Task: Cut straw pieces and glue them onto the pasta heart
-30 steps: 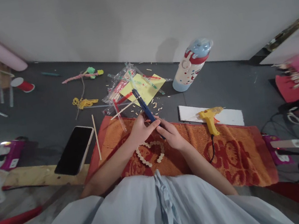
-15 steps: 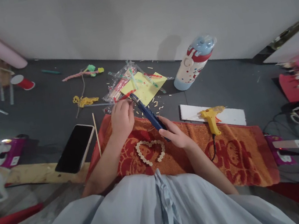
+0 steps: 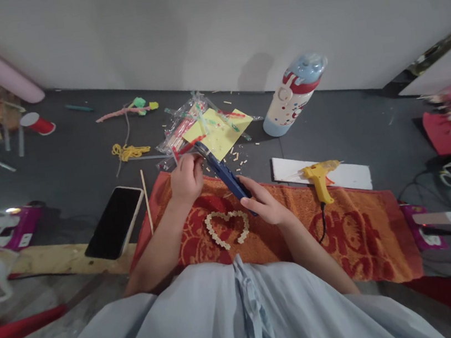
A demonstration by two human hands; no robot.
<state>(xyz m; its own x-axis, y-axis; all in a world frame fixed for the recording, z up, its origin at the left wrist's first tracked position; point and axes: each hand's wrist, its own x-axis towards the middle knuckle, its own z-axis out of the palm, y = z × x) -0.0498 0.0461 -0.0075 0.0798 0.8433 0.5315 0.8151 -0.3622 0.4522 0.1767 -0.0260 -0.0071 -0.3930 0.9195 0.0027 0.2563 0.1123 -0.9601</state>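
My right hand (image 3: 264, 204) is wrapped round the handles of a pair of blue-handled pliers (image 3: 229, 178), whose metal head points up and left. Close to that head, my left hand (image 3: 187, 180) is closed in a pinch; whatever lies between its fingers is too small to make out. Below both hands, a heart outline of small pale wooden pieces (image 3: 213, 234) lies on an orange and red towel (image 3: 351, 229), with a gap at its bottom. Short cut bits (image 3: 242, 162) are scattered beyond the pliers, by a yellow paper sheet (image 3: 221, 139).
A yellow glue gun (image 3: 318, 181) rests across a white board (image 3: 354, 174) on the right. Behind it stands a tilted-looking bottle (image 3: 289, 101). To the left lie a phone (image 3: 113, 224), a thin wooden stick (image 3: 147, 202) and yellow string (image 3: 130, 151). Plastic wrappers (image 3: 178, 131) lie beyond my left hand.
My left hand has shifted very slightly right and down beside the pliers' head. The pliers and my right hand stay almost in place. The heart outline is unchanged.
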